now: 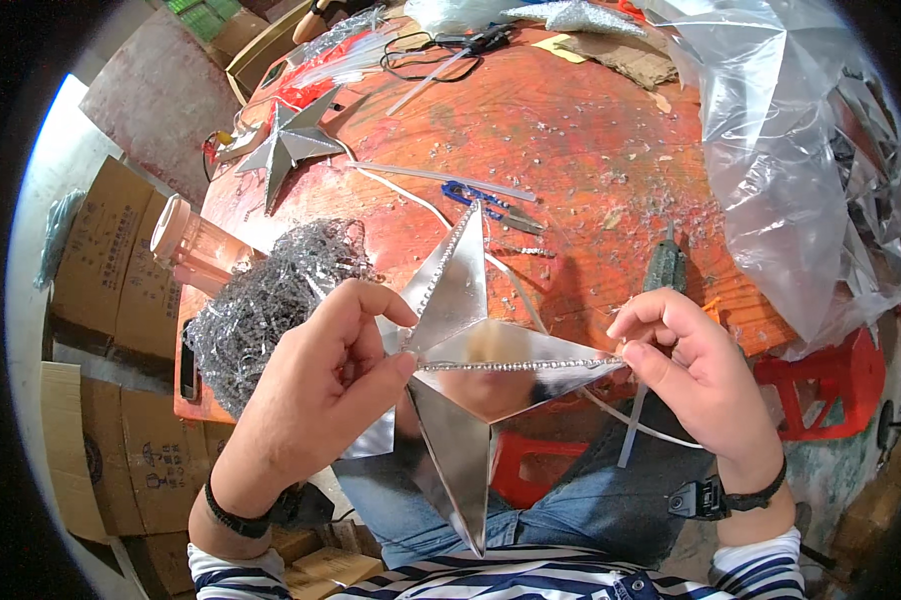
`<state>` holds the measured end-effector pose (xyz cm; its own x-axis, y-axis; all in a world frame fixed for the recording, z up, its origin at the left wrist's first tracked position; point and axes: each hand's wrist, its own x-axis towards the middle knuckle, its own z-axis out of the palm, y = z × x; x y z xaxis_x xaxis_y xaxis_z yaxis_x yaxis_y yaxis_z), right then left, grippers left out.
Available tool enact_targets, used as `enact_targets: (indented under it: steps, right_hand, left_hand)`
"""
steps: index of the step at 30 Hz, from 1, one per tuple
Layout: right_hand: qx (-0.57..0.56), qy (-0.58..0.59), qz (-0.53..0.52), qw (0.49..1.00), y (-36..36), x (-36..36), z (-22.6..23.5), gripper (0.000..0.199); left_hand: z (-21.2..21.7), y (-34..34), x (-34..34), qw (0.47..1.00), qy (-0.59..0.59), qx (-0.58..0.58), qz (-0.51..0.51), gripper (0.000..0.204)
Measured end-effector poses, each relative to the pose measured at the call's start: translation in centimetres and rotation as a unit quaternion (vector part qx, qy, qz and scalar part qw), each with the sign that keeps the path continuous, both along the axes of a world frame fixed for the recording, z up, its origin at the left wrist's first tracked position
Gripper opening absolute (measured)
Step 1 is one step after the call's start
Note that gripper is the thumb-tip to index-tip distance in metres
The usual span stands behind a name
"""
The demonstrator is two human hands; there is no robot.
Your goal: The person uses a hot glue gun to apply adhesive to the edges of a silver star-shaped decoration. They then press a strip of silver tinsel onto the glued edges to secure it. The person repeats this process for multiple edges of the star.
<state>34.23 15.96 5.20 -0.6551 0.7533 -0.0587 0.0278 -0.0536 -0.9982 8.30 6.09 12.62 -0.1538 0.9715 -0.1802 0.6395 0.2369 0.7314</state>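
Observation:
A silver mirror-faced star [456, 300] stands tilted over the table's near edge, its lowest point over my lap. Silver bead trim [516, 366] runs across it to the right tip, and more lines the upper point's left edge. At the star's left inner corner, my left hand [321, 385] pinches the trim against the star with thumb and forefinger. Closed at the right tip, my right hand [696, 370] has thumb and forefinger at the trim's end. A tangled heap of silver bead trim [271, 300] lies beside my left hand. A dark green glue gun [667, 266] rests beyond my right.
Blue-handled nippers [491, 205] and a clear glue stick [441, 178] lie on the red table [591, 130]. Another silver star [289, 145] is at the far left, near a pinkish cup [196, 245]. Clear plastic bags [771, 150] hang over the right edge, above a red stool [821, 385].

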Motion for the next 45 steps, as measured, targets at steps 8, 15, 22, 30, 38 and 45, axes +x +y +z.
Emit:
enact_targets:
  steps: [8,15,22,30,38,45]
  right_hand:
    - [0.002,0.01,0.002,1.0,0.1,0.0,-0.2,0.012]
    - [0.057,-0.028,-0.015,0.998,-0.1,0.0,0.3,0.009]
    - [0.153,-0.092,-0.058,0.982,-0.5,-0.1,0.4,0.008]
    - [0.425,-0.16,-0.115,0.883,-0.6,0.3,-0.6,0.015]
    - [0.533,-0.268,-0.187,0.781,-0.3,1.4,-1.1,0.024]
    - [0.532,-0.333,-0.207,0.751,-0.2,4.2,-0.7,0.035]
  left_hand:
    - [-0.3,0.1,-0.3,0.999,-0.049,-0.012,0.003,0.024]
    - [-0.6,0.2,-1.2,0.986,-0.165,0.002,0.007,0.019]
    - [-1.4,-0.8,-3.2,0.927,-0.326,0.136,0.124,0.024]
    - [-2.4,-6.0,-7.2,0.706,-0.555,0.409,0.162,0.034]
    - [-6.4,-10.1,-6.2,0.899,-0.184,0.358,0.169,0.072]
    - [-8.5,-10.9,-6.6,0.916,-0.008,0.34,0.213,0.085]
